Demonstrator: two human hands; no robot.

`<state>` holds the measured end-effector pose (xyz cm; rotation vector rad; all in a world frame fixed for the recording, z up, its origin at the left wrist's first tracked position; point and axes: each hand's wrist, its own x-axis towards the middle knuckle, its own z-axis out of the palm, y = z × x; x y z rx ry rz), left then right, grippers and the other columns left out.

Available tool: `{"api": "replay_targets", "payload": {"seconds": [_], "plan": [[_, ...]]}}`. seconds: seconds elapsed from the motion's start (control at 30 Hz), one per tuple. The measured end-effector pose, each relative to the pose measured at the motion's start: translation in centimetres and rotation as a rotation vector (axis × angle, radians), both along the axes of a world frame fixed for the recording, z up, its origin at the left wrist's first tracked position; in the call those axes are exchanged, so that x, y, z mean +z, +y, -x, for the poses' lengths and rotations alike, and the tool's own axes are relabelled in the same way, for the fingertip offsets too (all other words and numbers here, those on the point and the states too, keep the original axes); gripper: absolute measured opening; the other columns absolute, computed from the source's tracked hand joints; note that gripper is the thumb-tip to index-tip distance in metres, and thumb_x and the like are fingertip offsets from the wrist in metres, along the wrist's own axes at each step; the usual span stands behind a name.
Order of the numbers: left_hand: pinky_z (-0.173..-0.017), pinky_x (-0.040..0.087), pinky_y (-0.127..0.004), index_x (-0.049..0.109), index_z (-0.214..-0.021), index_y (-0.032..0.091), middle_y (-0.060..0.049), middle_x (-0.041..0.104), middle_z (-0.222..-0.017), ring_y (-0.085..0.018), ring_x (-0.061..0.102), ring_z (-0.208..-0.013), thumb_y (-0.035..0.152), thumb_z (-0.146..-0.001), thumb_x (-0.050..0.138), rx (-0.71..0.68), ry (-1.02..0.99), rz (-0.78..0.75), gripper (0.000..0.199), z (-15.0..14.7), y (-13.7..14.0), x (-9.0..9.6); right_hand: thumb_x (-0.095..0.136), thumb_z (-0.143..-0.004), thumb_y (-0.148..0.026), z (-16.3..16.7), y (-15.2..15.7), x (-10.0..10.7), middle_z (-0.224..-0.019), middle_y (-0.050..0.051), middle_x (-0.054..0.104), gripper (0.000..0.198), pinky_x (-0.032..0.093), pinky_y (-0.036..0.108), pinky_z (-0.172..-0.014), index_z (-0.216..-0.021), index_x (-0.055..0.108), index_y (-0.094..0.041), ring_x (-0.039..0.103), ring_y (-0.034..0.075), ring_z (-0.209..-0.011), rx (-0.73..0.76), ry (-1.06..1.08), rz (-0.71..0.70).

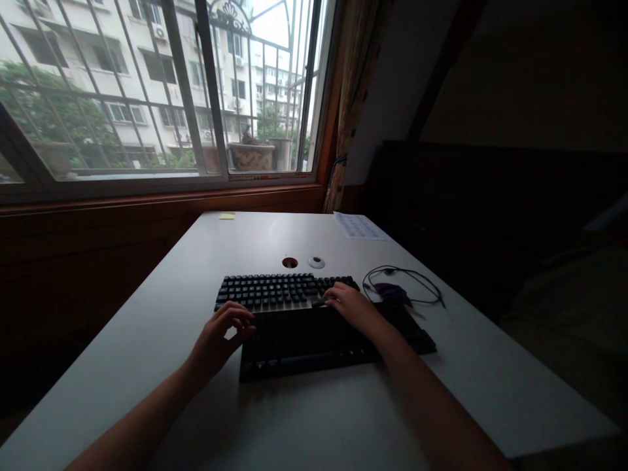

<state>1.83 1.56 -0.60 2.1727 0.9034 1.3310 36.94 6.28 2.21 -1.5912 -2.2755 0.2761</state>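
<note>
A black keyboard point(267, 288) with rows of dark keycaps lies on the white table. In front of it, nearer me, is a flat black keyboard case point(299, 340), its keyless dark face up. My left hand point(223, 333) has its fingers bent and its thumb and fingertips closed on the case's upper left edge. Over the right part of the keyboard, my right hand point(353, 307) is closed, fingertips together by a small dark piece point(318, 303) at the seam between keyboard and case. What exactly its fingers pinch is too dark to make out.
A black cable point(426, 278) lies coiled at the right beside a purple cloth-like piece point(392, 292). Farther back are a round cable hole point(290, 262), its white cover point(316, 262), a printed sheet point(360, 227) and yellow notes point(227, 216). A barred window stands behind the table.
</note>
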Motion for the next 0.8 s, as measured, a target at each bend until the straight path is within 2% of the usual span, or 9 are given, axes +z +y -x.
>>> {"api": "replay_targets", "payload": {"seconds": [0.33, 0.57, 0.8], "plan": [[-0.062, 0.054, -0.024, 0.058, -0.101, 0.021, -0.004, 0.056, -0.099, -0.011, 0.058, -0.072, 0.019, -0.091, 0.062, 0.002, 0.02, 0.02, 0.011, 0.1, 0.1, -0.3, 0.059, -0.091, -0.02, 0.2, -0.4, -0.6, -0.108, 0.005, 0.064, 0.022, 0.047, 0.027, -0.078, -0.109, 0.07, -0.023, 0.065, 0.018, -0.093, -0.069, -0.051, -0.028], [-0.063, 0.054, -0.026, 0.059, -0.101, 0.021, -0.004, 0.057, -0.099, -0.012, 0.06, -0.075, 0.018, -0.091, 0.062, 0.021, 0.05, -0.018, 0.011, 0.4, 0.3, -0.6, 0.058, -0.09, -0.019, -0.3, -1.2, -0.4, -0.102, 0.006, 0.061, 0.015, 0.048, 0.031, -0.088, -0.099, 0.071, -0.02, 0.061, 0.018, -0.094, 0.04, 0.06, -0.203], [-0.065, 0.053, -0.026, 0.06, -0.1, 0.02, -0.004, 0.059, -0.095, -0.013, 0.059, -0.076, 0.016, -0.091, 0.06, 0.042, 0.091, -0.075, 0.009, 0.3, 0.0, -0.1, 0.058, -0.091, -0.024, 0.5, -2.1, -0.1, -0.103, 0.006, 0.065, 0.02, 0.048, 0.034, -0.091, -0.104, 0.073, -0.021, 0.059, 0.021, -0.1, 0.107, -0.013, -0.194]]}}
